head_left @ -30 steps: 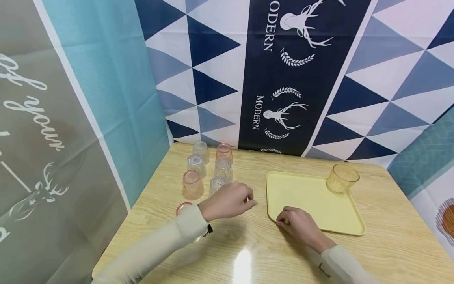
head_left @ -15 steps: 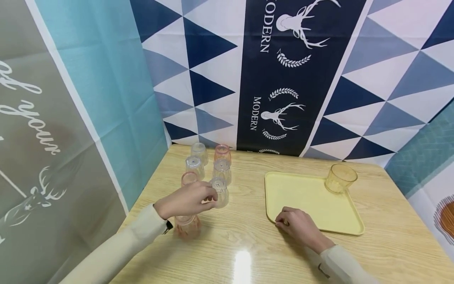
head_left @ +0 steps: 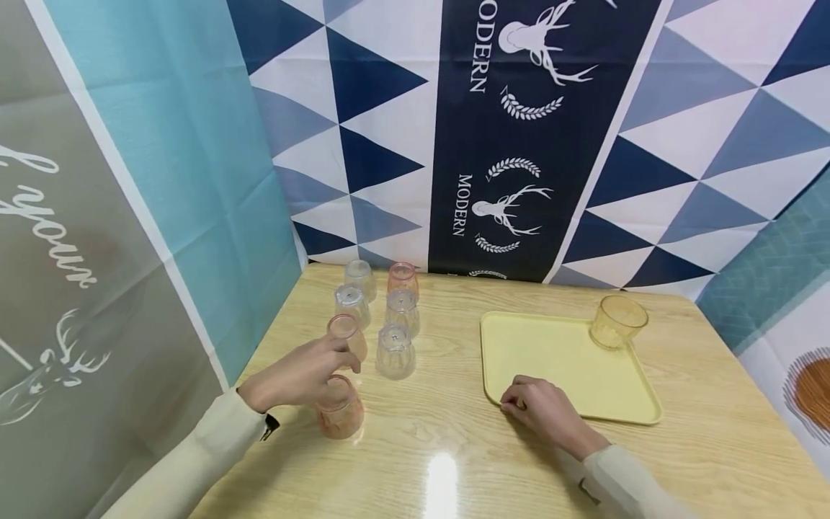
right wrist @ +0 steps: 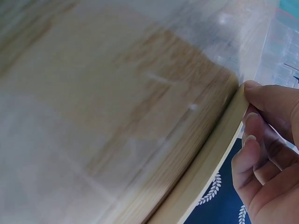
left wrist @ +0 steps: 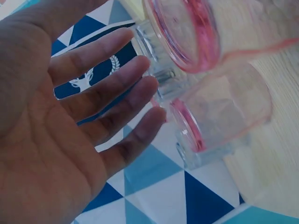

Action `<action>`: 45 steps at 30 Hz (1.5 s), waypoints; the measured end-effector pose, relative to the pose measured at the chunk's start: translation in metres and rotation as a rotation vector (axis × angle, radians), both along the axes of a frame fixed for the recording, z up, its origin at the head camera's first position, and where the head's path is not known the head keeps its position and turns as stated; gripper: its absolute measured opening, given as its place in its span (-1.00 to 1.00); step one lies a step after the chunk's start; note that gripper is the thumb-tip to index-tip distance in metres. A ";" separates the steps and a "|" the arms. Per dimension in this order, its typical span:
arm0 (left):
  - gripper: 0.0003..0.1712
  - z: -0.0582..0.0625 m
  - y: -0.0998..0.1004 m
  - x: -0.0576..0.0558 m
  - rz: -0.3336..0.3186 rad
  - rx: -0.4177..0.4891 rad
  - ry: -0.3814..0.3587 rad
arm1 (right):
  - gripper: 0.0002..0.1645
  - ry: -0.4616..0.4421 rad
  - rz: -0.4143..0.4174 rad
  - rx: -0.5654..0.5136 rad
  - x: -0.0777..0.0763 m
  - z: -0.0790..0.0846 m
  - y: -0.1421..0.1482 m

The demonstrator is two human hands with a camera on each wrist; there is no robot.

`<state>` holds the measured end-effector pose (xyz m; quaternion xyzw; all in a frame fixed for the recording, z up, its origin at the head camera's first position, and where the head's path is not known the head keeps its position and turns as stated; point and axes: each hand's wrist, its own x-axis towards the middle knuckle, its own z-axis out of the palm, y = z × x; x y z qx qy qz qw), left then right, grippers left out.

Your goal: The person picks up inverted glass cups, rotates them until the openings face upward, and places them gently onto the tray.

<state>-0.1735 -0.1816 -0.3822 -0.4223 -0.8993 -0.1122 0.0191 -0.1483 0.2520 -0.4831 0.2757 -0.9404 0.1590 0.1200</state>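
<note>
head view: spread left grip (head_left: pixel 305 375) might topple the near pink cup (head_left: pixel 341 418) by closing off-centre; right grip (head_left: pixel 541 406) pinches tray (head_left: pixel 570 360).

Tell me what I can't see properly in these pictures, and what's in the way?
Front pink tumbler, head view: upper left hidden by the left hand.
Yellow tray, head view: part of its near rim hidden by the right hand.
Cursive lettering, head view: beginning cut off by the left edge.
Nearer pink tumbler, left wrist view: cut off by the top edge.
</note>
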 end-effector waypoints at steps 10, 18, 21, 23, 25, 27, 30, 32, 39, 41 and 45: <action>-0.65 -0.005 -0.017 0.004 -0.012 -0.056 -0.104 | -0.86 -0.025 0.016 -0.022 -0.001 0.000 -0.001; -0.38 -0.007 -0.016 0.000 0.003 -0.090 -0.223 | -0.86 -0.028 0.018 -0.026 -0.001 0.003 0.000; -0.35 -0.008 -0.015 0.000 0.006 -0.096 -0.240 | -0.87 -0.029 0.016 -0.022 -0.001 0.004 0.000; -0.33 -0.009 -0.014 0.000 0.008 -0.095 -0.251 | -0.87 -0.033 0.015 -0.023 -0.001 0.004 0.000; -0.30 -0.009 -0.013 0.001 0.012 -0.099 -0.254 | -0.87 -0.036 0.014 -0.024 -0.001 0.004 0.001; -0.29 -0.010 -0.013 0.001 0.016 -0.106 -0.249 | -0.87 -0.035 0.013 -0.025 -0.001 0.004 0.001; -0.28 -0.010 -0.012 0.002 0.028 -0.119 -0.235 | -0.87 -0.038 0.009 -0.027 0.000 0.003 0.001; -0.28 -0.010 -0.012 0.003 0.035 -0.128 -0.227 | -0.87 -0.037 0.007 -0.028 0.000 0.004 0.001; -0.28 -0.007 -0.012 0.006 0.045 -0.151 -0.218 | -0.87 -0.030 0.009 -0.026 0.000 0.004 0.000; -0.28 -0.006 -0.012 0.007 0.037 -0.153 -0.218 | -0.87 -0.030 0.007 -0.024 0.000 0.004 0.000; -0.29 -0.005 -0.012 0.008 0.019 -0.145 -0.227 | -0.88 -0.037 0.009 -0.024 0.000 0.005 0.000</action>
